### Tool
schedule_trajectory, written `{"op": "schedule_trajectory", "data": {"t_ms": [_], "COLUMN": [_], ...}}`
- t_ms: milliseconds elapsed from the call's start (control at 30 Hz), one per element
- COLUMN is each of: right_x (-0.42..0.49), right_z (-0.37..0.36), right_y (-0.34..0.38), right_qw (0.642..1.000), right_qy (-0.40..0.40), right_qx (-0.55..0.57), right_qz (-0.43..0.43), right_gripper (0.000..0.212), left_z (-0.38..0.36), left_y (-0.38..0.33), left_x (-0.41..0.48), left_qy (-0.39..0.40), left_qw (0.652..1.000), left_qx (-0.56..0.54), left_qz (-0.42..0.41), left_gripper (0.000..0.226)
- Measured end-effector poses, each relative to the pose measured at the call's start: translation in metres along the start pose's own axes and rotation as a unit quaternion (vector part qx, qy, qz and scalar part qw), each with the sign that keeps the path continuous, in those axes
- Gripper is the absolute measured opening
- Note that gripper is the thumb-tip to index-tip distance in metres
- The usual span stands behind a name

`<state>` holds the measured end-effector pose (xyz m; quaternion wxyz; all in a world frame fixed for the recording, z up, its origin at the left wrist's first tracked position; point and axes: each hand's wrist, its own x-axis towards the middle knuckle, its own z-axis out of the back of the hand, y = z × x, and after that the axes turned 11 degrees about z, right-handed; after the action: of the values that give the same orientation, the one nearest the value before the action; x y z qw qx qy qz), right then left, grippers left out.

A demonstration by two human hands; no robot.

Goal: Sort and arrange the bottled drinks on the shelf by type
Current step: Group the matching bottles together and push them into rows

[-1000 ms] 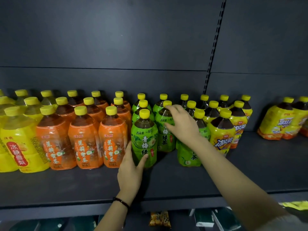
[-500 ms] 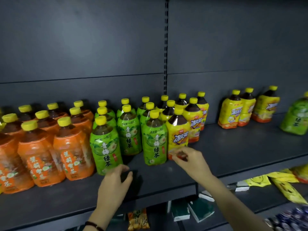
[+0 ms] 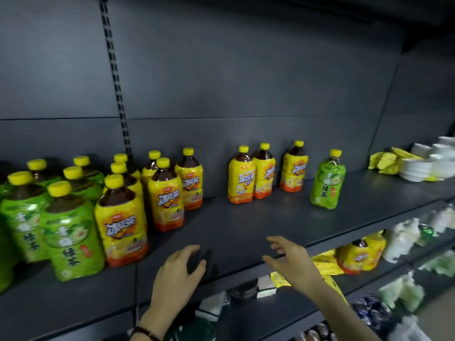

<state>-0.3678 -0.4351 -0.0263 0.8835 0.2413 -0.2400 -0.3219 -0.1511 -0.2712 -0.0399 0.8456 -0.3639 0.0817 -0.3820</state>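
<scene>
Dark metal shelf point(image 3: 246, 225) carries yellow and green bottles.

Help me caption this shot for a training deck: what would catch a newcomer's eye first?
The lone green bottle standing by itself toward the right of the dark shelf, apart from the green group at far left. Between them stand yellow-labelled bottles. In front, the left hand and right hand hover empty over the shelf edge.
</scene>
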Motion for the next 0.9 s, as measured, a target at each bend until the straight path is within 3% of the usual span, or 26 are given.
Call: {"op": "schedule_trajectory", "data": {"t_ms": [367,700,900], "right_x": [0.066,0.197,0.265], "right_z": [0.052,0.040,0.049], "right_y": [-0.083,-0.141,-0.155], "right_qw": [0.998,0.979,0.955], "right_qy": [-0.032,-0.029,-0.053], "right_qx": [0.053,0.201,0.291], "right_qz": [0.007,-0.033,-0.032], "right_gripper": [0.052,0.068,0.080], "left_z": [-0.080,-0.132,-0.145], "left_y": [-0.081,-0.119,-0.138], "left_x": [0.072,0.192,0.242], "left_qy": [-0.016,-0.049,-0.061], "left_qw": [0.997,0.964,0.951], "left_qx": [-0.071,-0.245,-0.291], "left_qz": [0.019,0.093,0.083], "left_gripper": [0.048,0.087,0.100]}}
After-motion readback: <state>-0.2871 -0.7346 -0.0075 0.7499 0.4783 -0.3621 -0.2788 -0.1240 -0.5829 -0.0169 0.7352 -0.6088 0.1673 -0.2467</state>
